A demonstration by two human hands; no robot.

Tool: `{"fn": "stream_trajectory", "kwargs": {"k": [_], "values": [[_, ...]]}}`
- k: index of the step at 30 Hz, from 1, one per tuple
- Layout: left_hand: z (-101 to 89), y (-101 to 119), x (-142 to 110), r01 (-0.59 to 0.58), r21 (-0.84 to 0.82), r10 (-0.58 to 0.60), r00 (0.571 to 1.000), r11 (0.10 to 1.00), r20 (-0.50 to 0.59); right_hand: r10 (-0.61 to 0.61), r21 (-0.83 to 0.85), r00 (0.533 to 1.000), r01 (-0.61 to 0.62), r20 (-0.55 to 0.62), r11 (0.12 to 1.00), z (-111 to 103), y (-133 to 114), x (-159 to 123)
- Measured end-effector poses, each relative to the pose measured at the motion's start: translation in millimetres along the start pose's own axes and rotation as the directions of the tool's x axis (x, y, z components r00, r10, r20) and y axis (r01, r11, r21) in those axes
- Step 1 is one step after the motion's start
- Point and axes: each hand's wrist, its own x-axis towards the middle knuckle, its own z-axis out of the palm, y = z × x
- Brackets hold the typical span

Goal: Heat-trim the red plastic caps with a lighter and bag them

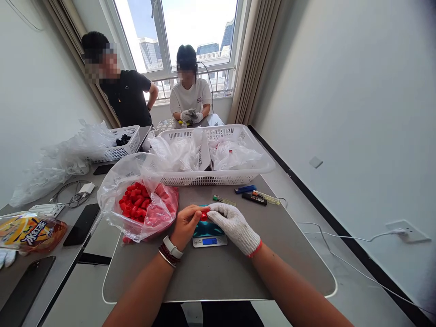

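My bare left hand [185,223], with a watch and bracelets at the wrist, pinches a small red plastic pipe elbow [205,214]. From the other side, my right hand [235,225] in a white knitted glove closes its fingers on the same piece. Both hands hold it above a small digital scale [210,241] with a lit blue display; its digits are too small to read surely. Left of my hands, an open clear plastic bag [112,200] holds many red elbows [136,202]. Another red piece [127,239] lies beside the bag's base.
Behind the scale stands a white basket [214,177] with plastic bags. Markers [255,198] and a cutter [245,189] lie to the right. On the left table are phones [81,224], a bottle [34,232] and a charger [86,188]. Two people are across the table, one wearing gloves [192,116].
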Motion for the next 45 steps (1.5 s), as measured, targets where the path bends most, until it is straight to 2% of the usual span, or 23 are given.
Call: {"fn": "stream_trajectory", "kwargs": {"k": [3,7,13,15,17,20,25,27,31,33,39,45], "values": [[1.4,-1.7,-0.5,0.018,0.011,-0.018,1.0,1.0,0.021,0.018,0.015,1.0,-0.018,-0.016,1.0,-0.6,-0.3,1.1],[3.0,-3.0,-1.4,0.075,0.04,-0.074,0.997,0.996,-0.019,0.006,0.01,1.0,-0.006,-0.011,1.0,-1.2,1.8,1.6],[1.8,1.7,1.3,-0.017,0.153,0.024,0.999,0.988,-0.046,-0.057,-0.046,0.998,0.057,-0.008,0.997,-0.7,8.9,1.7],[1.7,2.6,1.5,-0.009,0.163,0.017,0.999,0.987,-0.046,-0.057,-0.051,0.998,0.056,-0.013,0.997,-0.7,9.7,1.6],[2.0,2.8,1.0,0.034,0.15,-0.029,0.999,0.988,-0.036,-0.058,-0.052,0.998,0.057,-0.012,0.997,-0.9,9.4,1.4],[2.5,2.6,0.2,0.117,0.048,-0.117,0.993,0.992,-0.001,-0.072,-0.081,0.997,0.072,0.003,0.994,-1.7,8.1,0.8],[2.7,1.4,0.4,0.2,-0.064,-0.198,0.98,0.978,0.035,-0.151,-0.18,0.988,0.156,0.039,0.971,-3.0,7.2,0.2],[3.1,0.6,0.5,0.191,-0.058,-0.19,0.981,0.98,0.027,-0.15,-0.19,0.988,0.155,0.042,0.969,-3.2,7.3,0.5],[3.0,-0.6,1.0,0.061,0.084,-0.057,0.997,0.995,-0.047,-0.122,-0.147,0.992,0.127,0.039,0.981,-3.0,7.5,0.9],[2.2,-1.4,1.3,0.037,0.124,-0.03,0.998,0.992,-0.061,-0.102,-0.148,0.994,0.107,0.038,0.983,-2.8,7.5,0.7],[1.3,-3.6,1.3,0.146,0.051,-0.147,0.989,0.988,0.005,-0.099,-0.144,0.993,0.108,0.066,0.984,-2.7,6.9,0.0],[2.9,-1.6,1.7,0.178,0.022,-0.178,0.984,0.984,-0.001,-0.108,-0.172,0.99,0.123,0.094,0.977,-2.5,5.9,1.1]]}}
